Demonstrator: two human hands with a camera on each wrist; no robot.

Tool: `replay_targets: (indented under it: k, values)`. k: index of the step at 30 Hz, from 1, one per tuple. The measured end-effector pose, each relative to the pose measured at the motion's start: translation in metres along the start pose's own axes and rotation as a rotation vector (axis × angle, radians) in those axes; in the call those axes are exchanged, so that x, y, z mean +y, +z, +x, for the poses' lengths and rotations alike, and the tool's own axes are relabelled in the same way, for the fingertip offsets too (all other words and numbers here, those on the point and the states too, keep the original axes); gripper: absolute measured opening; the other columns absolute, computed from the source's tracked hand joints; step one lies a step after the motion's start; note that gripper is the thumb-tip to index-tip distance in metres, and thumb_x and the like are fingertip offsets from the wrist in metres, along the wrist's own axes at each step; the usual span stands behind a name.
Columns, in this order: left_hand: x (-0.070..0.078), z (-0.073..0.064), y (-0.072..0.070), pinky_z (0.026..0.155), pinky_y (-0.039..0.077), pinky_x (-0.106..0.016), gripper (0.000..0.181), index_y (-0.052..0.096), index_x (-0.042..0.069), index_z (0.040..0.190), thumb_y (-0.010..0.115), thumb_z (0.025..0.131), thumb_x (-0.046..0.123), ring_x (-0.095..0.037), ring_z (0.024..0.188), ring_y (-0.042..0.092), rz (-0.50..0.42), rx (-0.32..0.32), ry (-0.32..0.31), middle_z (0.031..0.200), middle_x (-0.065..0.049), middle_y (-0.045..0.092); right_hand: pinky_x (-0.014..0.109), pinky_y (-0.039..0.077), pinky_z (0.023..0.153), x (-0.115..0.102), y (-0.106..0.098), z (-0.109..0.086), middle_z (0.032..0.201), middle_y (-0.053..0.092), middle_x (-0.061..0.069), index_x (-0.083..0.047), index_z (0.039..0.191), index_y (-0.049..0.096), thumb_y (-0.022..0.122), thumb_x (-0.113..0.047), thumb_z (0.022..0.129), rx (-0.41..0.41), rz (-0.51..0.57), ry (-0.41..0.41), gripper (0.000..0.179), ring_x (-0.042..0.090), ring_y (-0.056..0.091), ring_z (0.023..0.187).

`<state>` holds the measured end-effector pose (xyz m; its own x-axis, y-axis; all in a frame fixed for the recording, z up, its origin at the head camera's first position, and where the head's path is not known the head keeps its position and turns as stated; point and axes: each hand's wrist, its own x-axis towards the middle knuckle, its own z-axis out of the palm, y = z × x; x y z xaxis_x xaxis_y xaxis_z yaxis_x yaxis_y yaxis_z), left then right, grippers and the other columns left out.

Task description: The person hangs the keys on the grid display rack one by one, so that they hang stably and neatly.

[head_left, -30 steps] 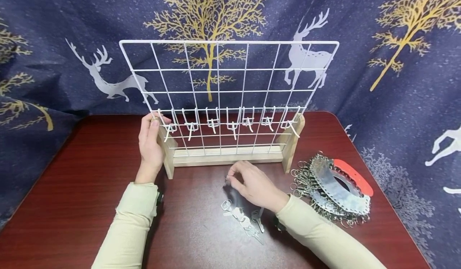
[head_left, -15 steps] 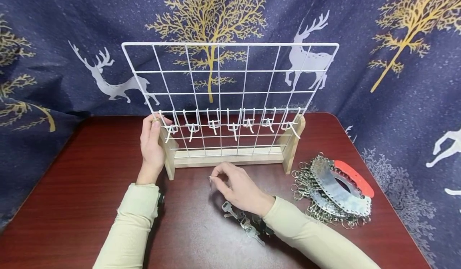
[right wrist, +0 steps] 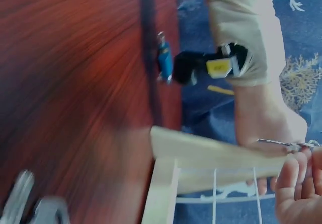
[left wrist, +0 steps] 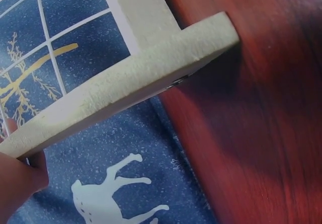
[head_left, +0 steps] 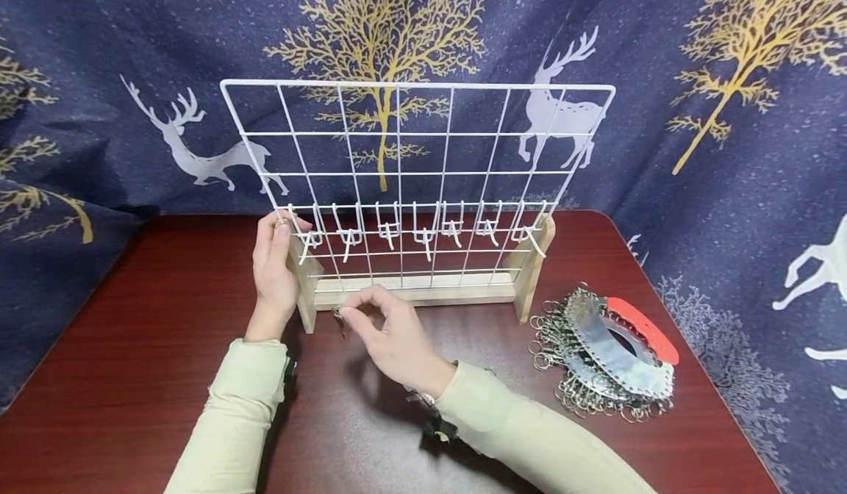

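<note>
R hand [head_left: 395,341] abv red tbl [head_left: 165,310], deer-print drape [head_left: 635,141]

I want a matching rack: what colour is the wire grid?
The wire grid is white, seen best in the head view.

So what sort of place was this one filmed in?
Probably a small indoor filming corner, though the wider room isn't visible: a deer-patterned cloth hangs behind a dark red table, and a wire rack with hooks stands on the tabletop.
</note>
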<state>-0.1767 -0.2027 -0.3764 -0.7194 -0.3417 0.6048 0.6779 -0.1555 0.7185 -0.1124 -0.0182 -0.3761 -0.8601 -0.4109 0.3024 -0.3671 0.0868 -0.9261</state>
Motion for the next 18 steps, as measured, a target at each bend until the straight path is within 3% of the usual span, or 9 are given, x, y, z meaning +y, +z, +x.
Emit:
replay_targets:
  k: [7, 14, 18]
  values:
    - [0.001, 0.001, -0.002, 0.066, 0.045, -0.021, 0.021, 0.056, 0.002, 0.107, 0.036, 0.1, 0.002, -0.015, 0.081, 0.056, 0.055, -0.005, 0.008, 0.092, -0.012, 0.061, 0.017, 0.046, 0.061, -0.01, 0.025, 0.017, 0.086, 0.065, 0.018, 0.005, 0.098, 0.062, 0.062, 0.0, 0.093, 0.099, 0.186, -0.046, 0.008, 0.01, 0.056, 0.071]
    - [0.001, 0.0, -0.002, 0.074, 0.043, -0.02, 0.021, 0.054, -0.004, 0.108, 0.035, 0.1, 0.001, -0.018, 0.088, 0.056, 0.008, -0.018, -0.002, 0.094, -0.011, 0.062, 0.027, 0.057, 0.072, -0.015, 0.042, 0.026, 0.091, 0.065, 0.02, 0.006, 0.099, 0.061, 0.061, -0.007, 0.095, 0.201, 0.331, -0.047, 0.013, 0.009, 0.061, 0.075]
    - [0.002, 0.0, -0.004, 0.074, 0.043, -0.021, 0.021, 0.051, -0.008, 0.108, 0.034, 0.1, 0.003, -0.017, 0.087, 0.054, 0.056, -0.032, -0.005, 0.094, -0.011, 0.062, 0.028, 0.056, 0.07, -0.014, 0.048, 0.031, 0.089, 0.064, 0.02, 0.006, 0.098, 0.061, 0.062, -0.009, 0.096, 0.235, 0.357, -0.055, 0.015, 0.01, 0.06, 0.074]
